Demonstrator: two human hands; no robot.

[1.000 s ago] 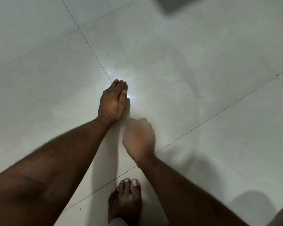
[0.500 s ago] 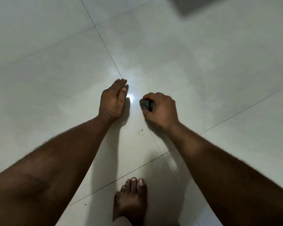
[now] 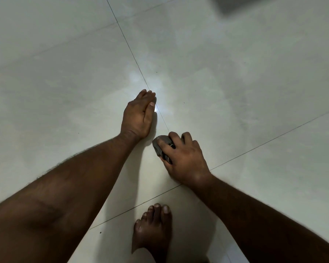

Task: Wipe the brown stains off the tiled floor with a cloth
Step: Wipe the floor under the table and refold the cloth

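The floor (image 3: 235, 82) fills the frame — pale glossy tiles, with one thin grout line running from the top centre down to the middle and another crossing from the right edge down to the lower left. A bright glare sits on the tile at the centre, just above the left hand. A dark blurred patch shows at the upper right corner; what it is cannot be told.

Two bare forearms come in from the bottom corners. The left hand (image 3: 139, 115) lies flat and open on the floor at the centre of the frame, palm down, fingers together and pointing up the frame, holding nothing. The right hand (image 3: 182, 158) is just below and right of it, near where the grout lines meet, its fingers curled down around a small grey cloth (image 3: 160, 146) and pressing it to the tile. Only the left part of the cloth shows past the fingers; the rest is hidden under the palm. The cloth sits just beside the heel of the left hand, not touching it as far as can be seen.

A bare foot (image 3: 154, 228) stands at the bottom centre, toes pointing up the frame, just below the lower grout line.

A few tiny dark specks (image 3: 100, 232) dot the floor — one at the lower left of centre, others scattered right of the glare.
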